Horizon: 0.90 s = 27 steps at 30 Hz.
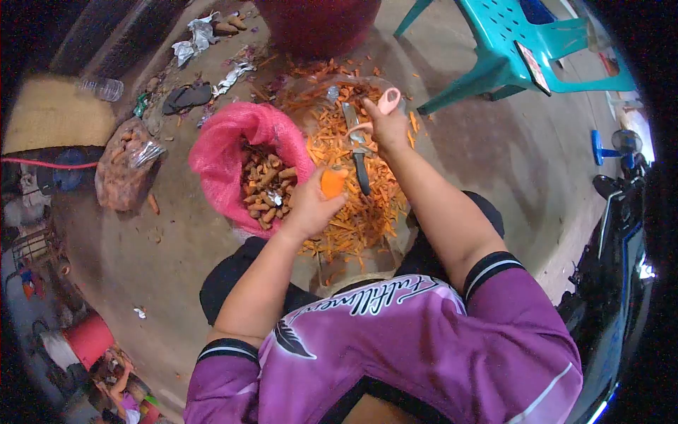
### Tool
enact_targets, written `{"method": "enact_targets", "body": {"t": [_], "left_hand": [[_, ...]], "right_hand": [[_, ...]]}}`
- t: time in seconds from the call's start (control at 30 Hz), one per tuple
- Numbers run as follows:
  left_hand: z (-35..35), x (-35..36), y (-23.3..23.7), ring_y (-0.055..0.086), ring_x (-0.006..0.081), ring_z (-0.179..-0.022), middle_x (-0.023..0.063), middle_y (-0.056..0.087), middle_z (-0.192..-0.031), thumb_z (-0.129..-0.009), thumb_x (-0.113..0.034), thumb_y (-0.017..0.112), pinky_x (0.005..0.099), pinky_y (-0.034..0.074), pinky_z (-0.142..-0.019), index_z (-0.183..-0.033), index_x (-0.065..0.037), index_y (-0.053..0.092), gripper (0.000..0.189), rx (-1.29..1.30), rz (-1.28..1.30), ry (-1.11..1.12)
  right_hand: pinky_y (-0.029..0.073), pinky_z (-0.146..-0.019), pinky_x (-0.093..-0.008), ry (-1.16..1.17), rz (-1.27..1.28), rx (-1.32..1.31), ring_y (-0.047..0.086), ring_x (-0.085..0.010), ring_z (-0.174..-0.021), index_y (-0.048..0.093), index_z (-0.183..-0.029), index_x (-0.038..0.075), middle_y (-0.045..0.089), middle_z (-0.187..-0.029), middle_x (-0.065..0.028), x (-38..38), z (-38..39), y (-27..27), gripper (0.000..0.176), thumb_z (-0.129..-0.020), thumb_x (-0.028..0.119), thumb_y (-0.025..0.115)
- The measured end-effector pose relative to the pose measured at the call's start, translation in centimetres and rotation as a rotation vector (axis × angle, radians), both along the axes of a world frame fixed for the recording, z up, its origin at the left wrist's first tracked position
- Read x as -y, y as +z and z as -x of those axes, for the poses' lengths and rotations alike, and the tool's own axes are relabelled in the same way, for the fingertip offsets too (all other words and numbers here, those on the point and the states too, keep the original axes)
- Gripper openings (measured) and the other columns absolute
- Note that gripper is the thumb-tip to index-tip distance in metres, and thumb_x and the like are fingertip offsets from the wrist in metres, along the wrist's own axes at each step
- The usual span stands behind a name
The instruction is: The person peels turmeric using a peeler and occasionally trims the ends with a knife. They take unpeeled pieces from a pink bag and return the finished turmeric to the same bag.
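Two hands work over a heap of orange peelings point(353, 219), and what matters is how the carrot sits against the tool.

Far left, a clear bag point(123, 173) of unpeeled roots lies on the floor, well apart from both hands. Next comes a pink sack point(222, 152), open at the top and holding more brown roots. It stands just beside the left wrist, on its left.

The left hand point(309, 206) is closed around a carrot point(332, 183). Only the bare orange end shows, sticking out past the fingers. That end points far and a little right, so the long axis seems to run from the palm toward the other hand. The rest is hidden in the grip.

Between the hands is a knife point(361, 169), its dark handle near and its grey blade far. It runs almost straight near to far over the peelings. I cannot tell whether it rests there or is touched by a finger.

The right hand point(387, 128) is farther out and to the right of the carrot. It is closed on a pink tool point(389, 100), whose kind I cannot make out. The carrot therefore lies near and left of this hand, with a clear gap between them. The left hand alone is on the carrot.

Far right stands a teal chair point(508, 53), away from all this.
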<state>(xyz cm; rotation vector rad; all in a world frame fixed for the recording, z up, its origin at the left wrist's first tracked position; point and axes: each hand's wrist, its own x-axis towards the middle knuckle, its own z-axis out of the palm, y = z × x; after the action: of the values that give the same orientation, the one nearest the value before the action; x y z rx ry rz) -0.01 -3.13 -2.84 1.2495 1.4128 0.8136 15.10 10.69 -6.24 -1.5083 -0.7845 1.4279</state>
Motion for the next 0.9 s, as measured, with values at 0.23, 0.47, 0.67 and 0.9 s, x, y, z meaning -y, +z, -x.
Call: {"method": "enact_targets", "body": {"t": [0.23, 0.47, 0.67, 0.9], "left_hand": [[2.7, -0.6, 0.9, 0.048, 0.0118, -0.087, 0.0044, 0.049, -0.095, -0.073, -0.014, 0.061, 0.0258, 0.039, -0.077, -0.106, -0.003, 0.040, 0.041, 0.069, 0.197, 0.101], [3.8, -0.3, 0.7, 0.050, 0.0167, -0.083, 0.0092, 0.051, -0.087, -0.072, -0.011, 0.061, 0.0283, 0.039, -0.076, -0.098, -0.001, 0.045, 0.032, 0.258, 0.090, 0.210], [4.3, -0.9, 1.1, 0.052, 0.0241, -0.081, 0.0120, 0.052, -0.086, -0.070, -0.011, 0.061, 0.0311, 0.040, -0.073, -0.093, -0.002, 0.047, 0.029, -0.045, -0.051, 0.071], [3.1, -0.5, 3.3, 0.052, 0.0240, -0.081, 0.0111, 0.050, -0.086, -0.068, -0.011, 0.063, 0.0309, 0.041, -0.072, -0.094, -0.004, 0.046, 0.031, -0.128, -0.171, -0.010]], "right_hand": [[0.045, -0.070, -0.0385, 1.055, 0.060, 0.986, 0.056, -0.0329, -0.084, 0.051, -0.099, -0.001, 0.055, -0.089, -0.0229, 1.3, 3.1, -9.9, 0.050, -0.074, 0.041, 0.052], [0.043, -0.077, -0.0403, 0.775, 0.254, 1.096, 0.047, -0.0392, -0.098, 0.033, -0.116, -0.002, 0.046, -0.105, -0.0270, 4.7, 1.4, -17.7, 0.053, -0.072, 0.020, 0.053], [0.046, -0.059, -0.0378, 0.569, 0.348, 0.764, 0.058, -0.0318, -0.071, 0.047, -0.092, 0.001, 0.057, -0.072, -0.0155, 1.7, -1.4, -17.4, 0.029, -0.075, 0.024, 0.054], [0.045, -0.045, -0.0273, 0.562, 0.412, -0.062, 0.054, -0.0168, -0.051, 0.051, -0.087, 0.002, 0.055, -0.065, -0.0090, 0.1, 0.2, -1.0, 0.021, -0.077, 0.020, 0.050]]}}
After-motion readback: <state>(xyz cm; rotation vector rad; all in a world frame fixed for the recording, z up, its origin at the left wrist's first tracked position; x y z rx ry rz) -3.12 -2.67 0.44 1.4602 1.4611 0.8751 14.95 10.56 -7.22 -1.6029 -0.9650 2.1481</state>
